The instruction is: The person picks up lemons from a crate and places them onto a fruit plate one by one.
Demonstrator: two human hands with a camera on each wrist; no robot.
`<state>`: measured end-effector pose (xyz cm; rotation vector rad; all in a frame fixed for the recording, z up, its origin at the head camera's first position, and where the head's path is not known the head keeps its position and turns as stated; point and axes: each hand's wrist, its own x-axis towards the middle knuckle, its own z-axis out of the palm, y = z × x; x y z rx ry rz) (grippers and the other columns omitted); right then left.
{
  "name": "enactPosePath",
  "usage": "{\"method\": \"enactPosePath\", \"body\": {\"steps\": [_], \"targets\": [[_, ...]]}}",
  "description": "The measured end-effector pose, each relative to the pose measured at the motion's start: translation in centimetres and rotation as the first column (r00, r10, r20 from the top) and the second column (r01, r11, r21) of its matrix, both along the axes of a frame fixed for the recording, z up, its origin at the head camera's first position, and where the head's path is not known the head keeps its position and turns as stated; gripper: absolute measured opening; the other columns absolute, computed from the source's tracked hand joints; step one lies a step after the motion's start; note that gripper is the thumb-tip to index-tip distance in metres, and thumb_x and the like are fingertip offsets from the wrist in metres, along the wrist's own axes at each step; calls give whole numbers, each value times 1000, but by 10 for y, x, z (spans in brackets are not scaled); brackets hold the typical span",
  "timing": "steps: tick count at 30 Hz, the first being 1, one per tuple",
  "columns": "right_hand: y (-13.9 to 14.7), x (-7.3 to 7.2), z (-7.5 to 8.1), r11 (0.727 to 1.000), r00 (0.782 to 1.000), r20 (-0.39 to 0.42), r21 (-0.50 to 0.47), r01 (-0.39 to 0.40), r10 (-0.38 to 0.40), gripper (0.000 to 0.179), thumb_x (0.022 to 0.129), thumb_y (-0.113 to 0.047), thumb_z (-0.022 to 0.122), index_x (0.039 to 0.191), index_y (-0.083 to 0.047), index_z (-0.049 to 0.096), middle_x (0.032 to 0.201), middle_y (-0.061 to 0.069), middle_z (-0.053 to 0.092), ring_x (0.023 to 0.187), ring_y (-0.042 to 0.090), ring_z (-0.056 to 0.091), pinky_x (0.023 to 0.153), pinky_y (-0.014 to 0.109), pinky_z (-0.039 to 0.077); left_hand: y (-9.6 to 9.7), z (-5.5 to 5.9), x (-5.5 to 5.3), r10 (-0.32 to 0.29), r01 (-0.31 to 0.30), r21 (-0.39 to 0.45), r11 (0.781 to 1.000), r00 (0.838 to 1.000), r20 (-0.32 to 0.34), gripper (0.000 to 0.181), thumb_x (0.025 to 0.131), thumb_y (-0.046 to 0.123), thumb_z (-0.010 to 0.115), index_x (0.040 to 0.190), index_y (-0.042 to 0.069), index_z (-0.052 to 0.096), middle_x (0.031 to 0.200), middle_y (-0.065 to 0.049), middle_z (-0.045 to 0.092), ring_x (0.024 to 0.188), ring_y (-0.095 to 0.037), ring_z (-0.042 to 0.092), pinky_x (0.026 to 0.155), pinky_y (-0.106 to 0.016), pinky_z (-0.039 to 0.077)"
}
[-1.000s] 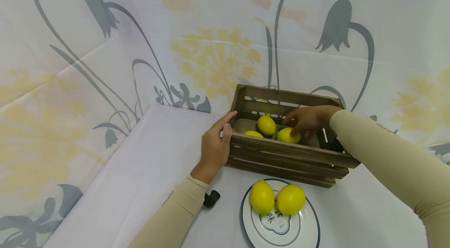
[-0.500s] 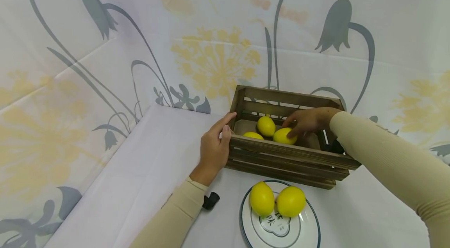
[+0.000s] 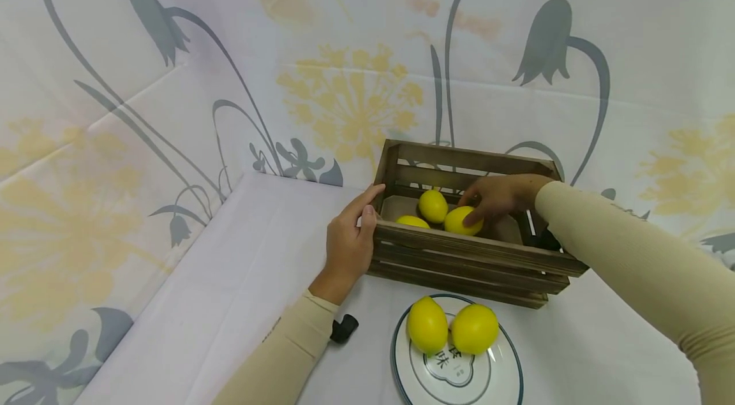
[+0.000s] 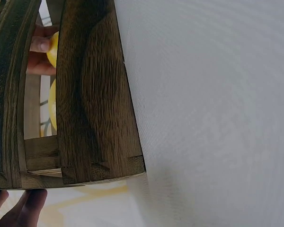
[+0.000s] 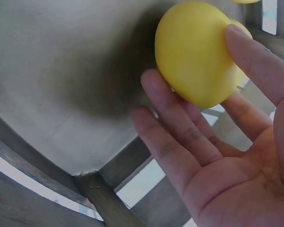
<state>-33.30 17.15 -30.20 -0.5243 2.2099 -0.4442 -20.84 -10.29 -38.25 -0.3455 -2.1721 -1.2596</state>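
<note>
Inside the slatted wooden crate point(image 3: 465, 242), my right hand point(image 3: 498, 196) pinches a yellow lemon point(image 3: 459, 220) between thumb and fingers. The right wrist view shows the thumb on one side of this lemon point(image 5: 199, 52) and fingertips on the other. Beside it in the crate lie a second lemon point(image 3: 433, 206) and a third lemon point(image 3: 412, 222), the latter partly hidden by the front slat. Against the crate's left end rests my left hand point(image 3: 350, 239), index finger extended along the outside. Its fingertips point(image 4: 34, 201) touch the crate end in the left wrist view.
In front of the crate stands a white plate point(image 3: 453, 386) with a blue rim, bearing two lemons point(image 3: 427, 326). A small black object point(image 3: 344, 329) lies by the left forearm. Behind the crate rises a flower-printed cloth point(image 3: 356, 92).
My right hand has shifted a little to the left inside the crate, and the lemon in it has moved left toward the other lemons. The left hand stays at the crate's end.
</note>
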Motion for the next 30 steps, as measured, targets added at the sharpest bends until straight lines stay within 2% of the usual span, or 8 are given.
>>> {"method": "enactPosePath", "body": {"steps": [3,11,16,19,24,30], "targets": [[0,-1,2,1000,999,-44,-14,-9,9,57,93,-31,69,140,-2,54,133,17,55,108,21,61,94,40,55,0,-1,0,7,-7,-1,1000,1000,-3,45,102,34,36,138,24,62,89,-4,69,79,-13,62,57,-22,52],[1,5,11,998,998,-58,-61,-18,14,55,93,-31,69,138,-3,55,132,16,58,109,20,62,95,40,55,0,-2,-2,-4,4,-7,1000,999,-33,43,101,28,39,137,24,62,88,-3,69,78,-14,62,57,-22,51],[3,9,19,995,992,-126,-89,-42,31,60,93,-33,69,141,-2,52,133,17,58,109,21,63,94,41,56,-1,-2,-3,10,-10,-11,1000,999,-39,44,102,32,36,136,23,63,85,-2,68,76,-14,62,57,-24,51],[5,13,27,995,980,-197,-81,-51,34,58,92,-35,70,140,-5,54,129,15,61,108,23,61,93,42,55,-1,-3,-3,16,-17,-10,1000,999,-40,46,102,36,34,136,23,63,83,-2,67,74,-13,61,56,-24,50],[9,19,46,998,963,-270,-64,3,-20,59,89,-41,72,137,-10,57,126,15,61,107,26,61,90,44,54,1,-3,-3,-2,1,-10,1000,1000,-23,47,103,38,33,137,23,62,84,-2,66,74,-13,60,56,-24,49],[14,28,64,994,918,-394,-111,7,-51,57,89,-42,72,136,-12,58,130,17,61,114,31,59,92,50,51,2,-2,-3,11,-11,-9,1000,1000,-20,47,102,38,33,137,23,62,84,-3,66,74,-14,59,55,-25,47]]}}
